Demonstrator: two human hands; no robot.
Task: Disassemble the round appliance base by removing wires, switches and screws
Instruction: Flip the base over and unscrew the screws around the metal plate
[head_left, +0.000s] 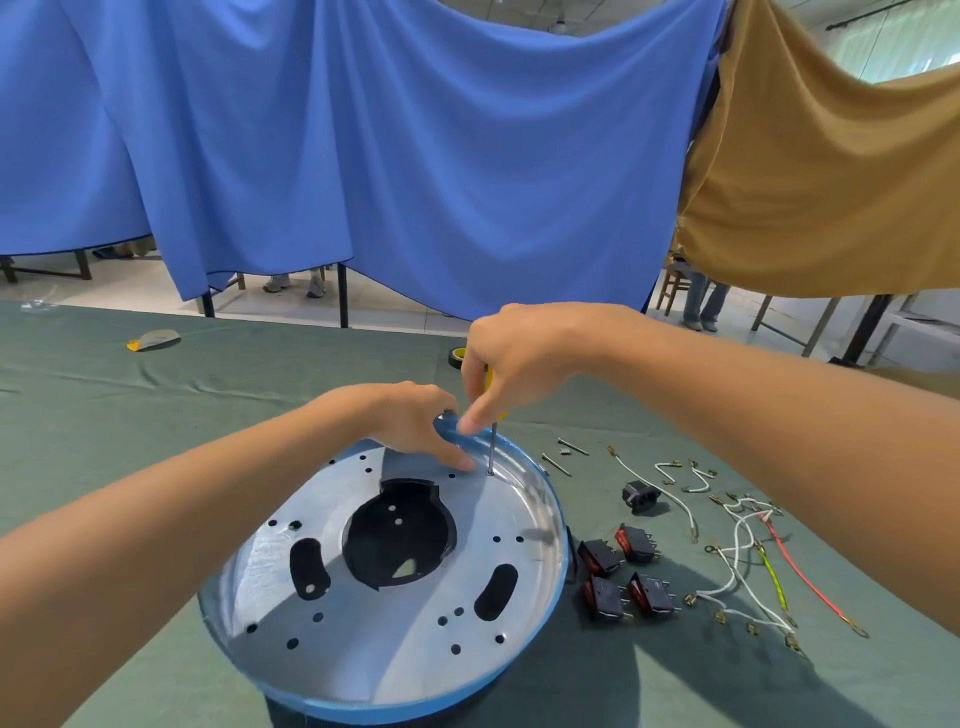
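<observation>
Head view: the round appliance base (363, 649) sits on the green counter (156, 415) close before the person. It is a stiff, thin metal pan, likely light and slick, so it is best steadied at its rim. The left hand (415, 426) grips the far rim, one finger resting on the plate. The right hand (519, 364), wrist raised, pinches the screwdriver (492, 447) upright, its tip on a screw (491, 473). Switches (623, 571) and wires (748, 561) lie loose to the right.
</observation>
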